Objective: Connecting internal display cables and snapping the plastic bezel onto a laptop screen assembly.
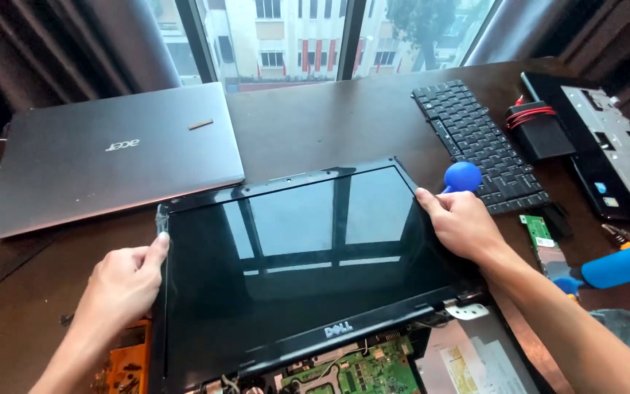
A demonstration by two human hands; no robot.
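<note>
Laptop screen panel (308,255) is clamped at its side edges by left hand (122,284) and right hand (461,222), hiding the base.

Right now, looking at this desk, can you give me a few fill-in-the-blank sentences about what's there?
1. Both hands, the left hand and the right hand, grip the side edges of a laptop ____ panel.
2. The closed grey laptop lies to the ____ of that panel.
3. The round ball beside the detached keyboard is coloured ____.
4. Under the panel's lower edge shows a ____ circuit board.

Missing words: screen; left; blue; green
</note>
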